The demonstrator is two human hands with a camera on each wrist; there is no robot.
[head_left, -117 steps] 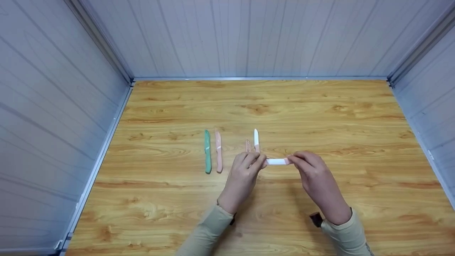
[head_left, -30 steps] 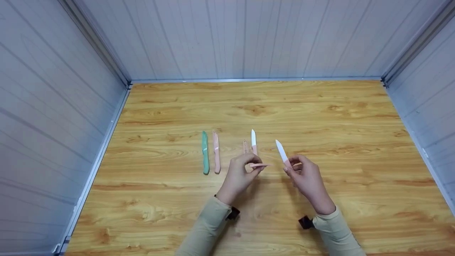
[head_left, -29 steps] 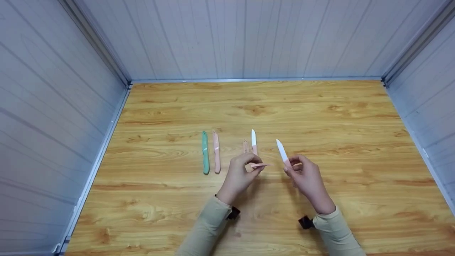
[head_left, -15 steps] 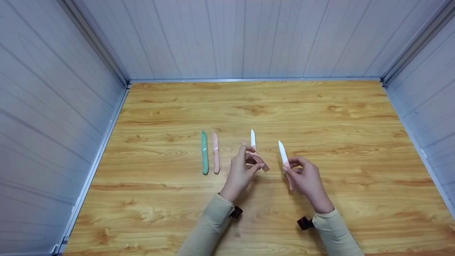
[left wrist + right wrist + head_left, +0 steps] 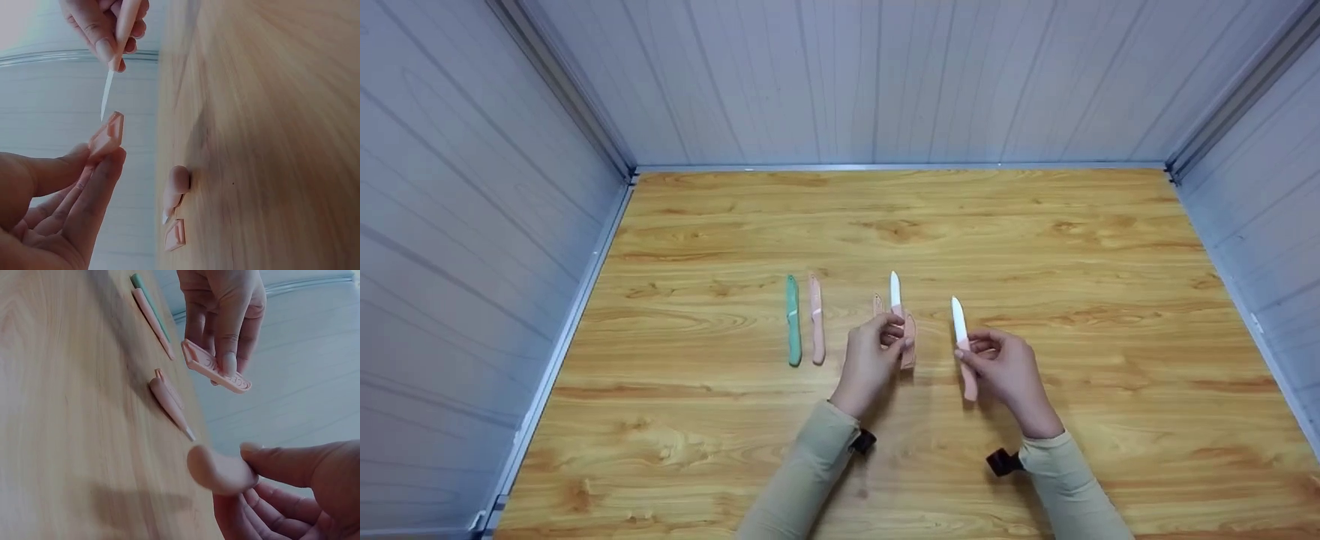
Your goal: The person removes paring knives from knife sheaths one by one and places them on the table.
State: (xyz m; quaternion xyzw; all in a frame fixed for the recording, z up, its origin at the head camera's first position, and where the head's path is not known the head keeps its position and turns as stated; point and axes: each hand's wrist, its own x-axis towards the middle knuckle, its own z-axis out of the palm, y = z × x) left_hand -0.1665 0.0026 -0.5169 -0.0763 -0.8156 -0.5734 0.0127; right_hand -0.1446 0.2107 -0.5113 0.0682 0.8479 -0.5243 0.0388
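Note:
My left hand (image 5: 870,358) pinches a pink knife sheath (image 5: 910,352) between thumb and fingers, its mouth end toward me in the head view. In the right wrist view, raised lettering shows on the sheath (image 5: 216,374). To the right, my right hand (image 5: 1009,371) grips a paring knife (image 5: 959,322) by its pink handle, its bare white blade pointing away from me. Sheath and knife are held apart, above the table. Beyond my left hand, a second bare white-bladed knife (image 5: 895,289) and its pink sheath (image 5: 877,303) lie on the table, partly hidden by that hand.
On the left lie a green sheathed knife (image 5: 793,322) and a pink sheathed knife (image 5: 817,322), side by side. The wood-grain table (image 5: 720,435) is enclosed by pale panel walls (image 5: 840,82) at the back and both sides.
Earlier, sheath and knife were end to end between my hands; now they are apart. Over the last second my left hand has turned the sheath lengthwise, and the knife in my right hand has straightened.

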